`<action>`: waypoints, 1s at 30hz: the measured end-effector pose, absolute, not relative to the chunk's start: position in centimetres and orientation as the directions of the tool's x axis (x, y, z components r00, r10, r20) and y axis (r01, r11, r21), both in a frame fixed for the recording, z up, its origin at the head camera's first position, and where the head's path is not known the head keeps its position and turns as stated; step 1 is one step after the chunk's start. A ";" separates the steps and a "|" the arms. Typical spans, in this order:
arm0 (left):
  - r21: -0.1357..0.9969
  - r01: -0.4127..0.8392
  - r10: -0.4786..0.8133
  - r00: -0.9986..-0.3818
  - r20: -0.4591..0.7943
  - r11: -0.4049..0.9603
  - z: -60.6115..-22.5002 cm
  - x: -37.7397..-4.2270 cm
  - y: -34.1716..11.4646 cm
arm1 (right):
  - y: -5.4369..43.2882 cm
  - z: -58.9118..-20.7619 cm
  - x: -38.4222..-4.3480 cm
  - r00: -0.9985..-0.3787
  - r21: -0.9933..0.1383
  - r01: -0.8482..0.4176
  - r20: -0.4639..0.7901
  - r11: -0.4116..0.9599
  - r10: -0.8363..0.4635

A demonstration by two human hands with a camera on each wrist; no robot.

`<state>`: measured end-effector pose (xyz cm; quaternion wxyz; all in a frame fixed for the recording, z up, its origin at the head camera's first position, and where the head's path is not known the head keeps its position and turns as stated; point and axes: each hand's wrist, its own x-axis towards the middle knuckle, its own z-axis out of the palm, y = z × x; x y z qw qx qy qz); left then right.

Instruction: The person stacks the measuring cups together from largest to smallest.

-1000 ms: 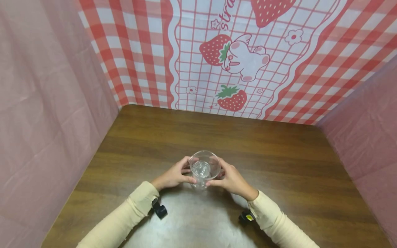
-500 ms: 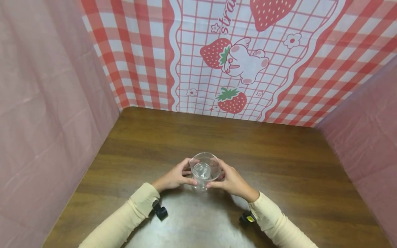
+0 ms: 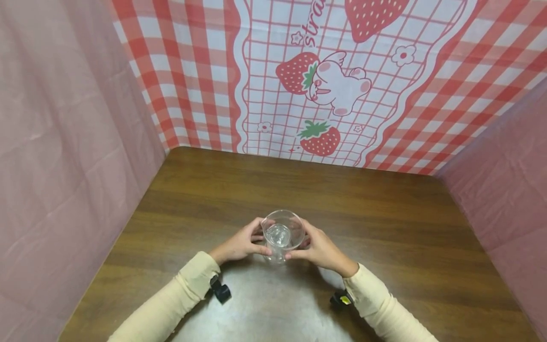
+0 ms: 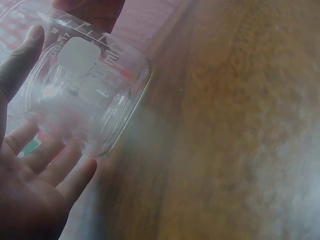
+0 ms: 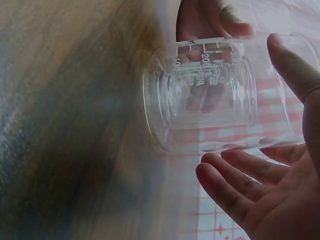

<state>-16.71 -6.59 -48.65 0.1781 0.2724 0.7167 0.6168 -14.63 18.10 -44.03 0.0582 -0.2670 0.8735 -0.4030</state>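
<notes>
A clear glass beaker (image 3: pixel 295 222) with white graduation marks stands upright near the middle of the table. Nested inside it is a smaller clear glass beaker (image 5: pixel 215 107), whose own marks show through the outer wall in the right wrist view. My left hand (image 3: pixel 241 243) grips the outer beaker from the left, thumb on the near side and fingers around the far side. From the right, my right hand (image 3: pixel 322 247) holds it the same way. In the left wrist view the left fingertips (image 4: pixel 75 145) lie against the glass close to its base.
The brown wood-grain table (image 3: pixel 384 228) reaches to a red-and-white checked strawberry cloth (image 3: pixel 205 85) at the back. Pink curtains (image 3: pixel 72 142) hang at both sides. A small black device (image 3: pixel 221 290) is strapped at each wrist.
Both hands keep their hold on the beaker in the same place. Only the head view has shifted slightly since the oldest frame.
</notes>
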 end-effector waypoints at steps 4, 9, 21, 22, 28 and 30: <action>0.981 0.177 0.612 -0.786 0.089 0.085 -48.8 -16.8 -6.7 | 18.2 -44.1 -14.9 -0.843 -0.731 -0.428 0.110 0.532 -0.527; 0.979 0.186 0.613 -0.784 0.095 0.087 -49.0 -16.8 -6.8 | 18.3 -44.0 -15.1 -0.834 -0.725 -0.436 0.104 0.532 -0.542; 0.978 0.195 0.610 -0.785 0.107 0.080 -48.4 -16.6 -6.8 | 18.8 -43.3 -15.4 -0.826 -0.704 -0.455 0.105 0.546 -0.554; 0.977 0.199 0.610 -0.785 0.110 0.081 -48.4 -16.5 -6.8 | 18.8 -43.3 -15.5 -0.827 -0.705 -0.450 0.098 0.547 -0.554; 0.971 0.222 0.618 -0.777 0.121 0.090 -48.3 -16.6 -7.1 | 19.3 -42.7 -15.7 -0.832 -0.710 -0.432 0.077 0.556 -0.549; 0.971 0.224 0.622 -0.773 0.126 0.081 -48.2 -16.6 -7.3 | 19.5 -42.6 -15.7 -0.835 -0.700 -0.433 0.074 0.568 -0.545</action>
